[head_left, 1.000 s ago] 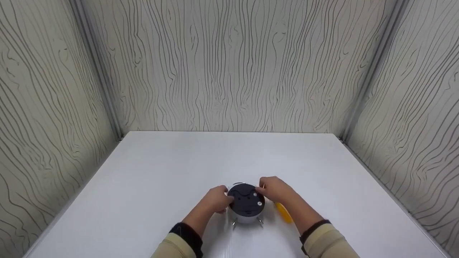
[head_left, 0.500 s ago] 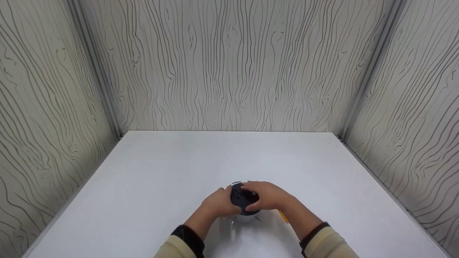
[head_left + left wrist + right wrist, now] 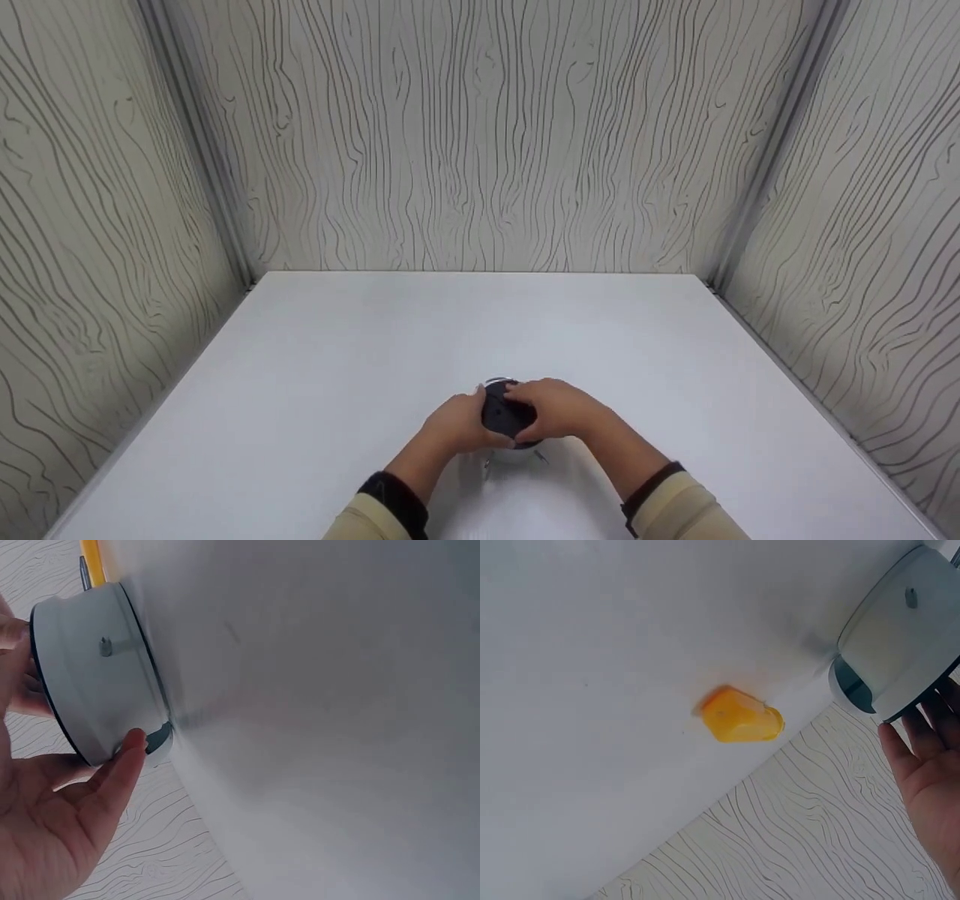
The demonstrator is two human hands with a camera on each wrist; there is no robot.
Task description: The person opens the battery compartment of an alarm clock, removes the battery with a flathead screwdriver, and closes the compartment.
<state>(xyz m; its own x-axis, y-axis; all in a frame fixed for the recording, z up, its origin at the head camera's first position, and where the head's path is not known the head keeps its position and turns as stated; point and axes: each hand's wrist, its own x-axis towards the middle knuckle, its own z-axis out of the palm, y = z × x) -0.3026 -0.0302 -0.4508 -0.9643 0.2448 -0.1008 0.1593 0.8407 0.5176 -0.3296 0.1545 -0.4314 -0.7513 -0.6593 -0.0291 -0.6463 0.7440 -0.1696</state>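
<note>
Two bare hands meet over a small round alarm clock point(image 3: 510, 420) that lies face down on a white table point(image 3: 375, 360), near the edge closest to the person. Seen from the head camera, the left hand point(image 3: 454, 425) cups the clock's left side, and the right hand point(image 3: 559, 411) lies over its dark back panel, fingers curled across the top, so that only a strip of the black back shows between the two hands. Two thin metal legs of the clock point toward the person just below the hands. From the left wrist camera, the clock point(image 3: 94, 686) shows a pale grey casing with a dark rim, and the left hand point(image 3: 52, 817) presses a thumb against its lower edge, with the other fingers behind the casing. From the right wrist camera, the right hand's point(image 3: 930, 765) fingers reach onto the dark back of the clock point(image 3: 900, 630), curled lightly on it. A yellow tool handle point(image 3: 739, 716) lies on the table just beside the clock, on its right side, apart from the hand. Both wrists wear beige sleeves with dark cuffs point(image 3: 386, 495). Walls with a wavy wood-grain pattern point(image 3: 480, 135) enclose the table on three sides.
</note>
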